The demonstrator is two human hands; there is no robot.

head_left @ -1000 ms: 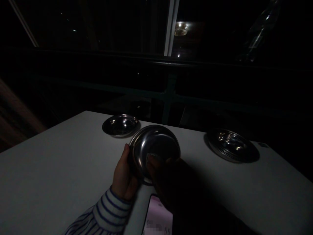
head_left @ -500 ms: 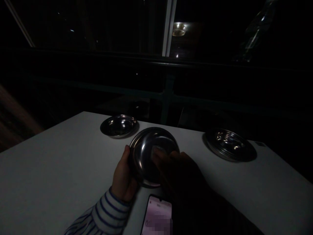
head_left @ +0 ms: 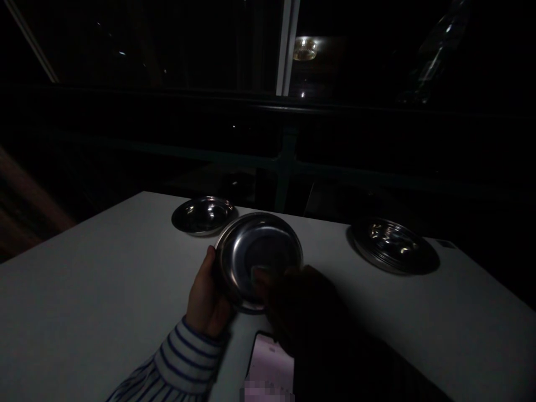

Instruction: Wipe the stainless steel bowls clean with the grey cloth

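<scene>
My left hand grips the left rim of a shiny steel bowl, which is tilted with its underside towards me. Over the lower right of that bowl lies my right hand, mostly in deep shadow, fingers bent against the metal. A small pale-edged piece shows at its fingertips; its kind is too dark to make out. Below the bowl, a phone with a lit pinkish screen lies on the table, partly covered by the right arm.
On the white table, another steel bowl sits at the back left. A stack of several steel bowls stands at the right. Behind the table's far edge are a dark railing and a window frame.
My right hand has slid down across the bowl's underside, baring more of its middle. The bowl and my left hand have shifted slightly up and left.
</scene>
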